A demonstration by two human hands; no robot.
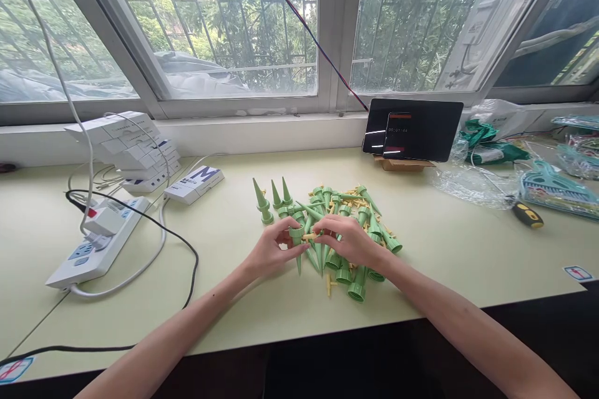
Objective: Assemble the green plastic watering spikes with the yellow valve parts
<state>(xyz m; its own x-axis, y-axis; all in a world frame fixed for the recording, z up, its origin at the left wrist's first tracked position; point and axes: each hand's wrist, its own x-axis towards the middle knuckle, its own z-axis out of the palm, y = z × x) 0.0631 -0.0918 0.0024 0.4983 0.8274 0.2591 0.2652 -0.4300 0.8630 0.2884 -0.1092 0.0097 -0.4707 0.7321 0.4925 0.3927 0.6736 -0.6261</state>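
My left hand (276,243) is closed round a green plastic watering spike (297,235), its pointed end down and its wide collar up. From the right, my right hand (344,238) pinches a small yellow valve (309,237) against the side of that spike; whether it sits in a hole there I cannot tell. Under and behind my right hand lies a heap of green spikes (358,287) mixed with yellow valves. One loose yellow valve (329,285) lies on the near side. Beyond my left hand, several spikes (260,196) stand point up.
A white power strip (100,249) with cables and stacked white boxes (145,149) are at the left. A black tablet (416,128) leans on a cardboard stand at the back. Plastic packaging (556,190) and a yellow-black screwdriver handle (528,214) lie right. The table's front edge (327,331) runs below my arms.
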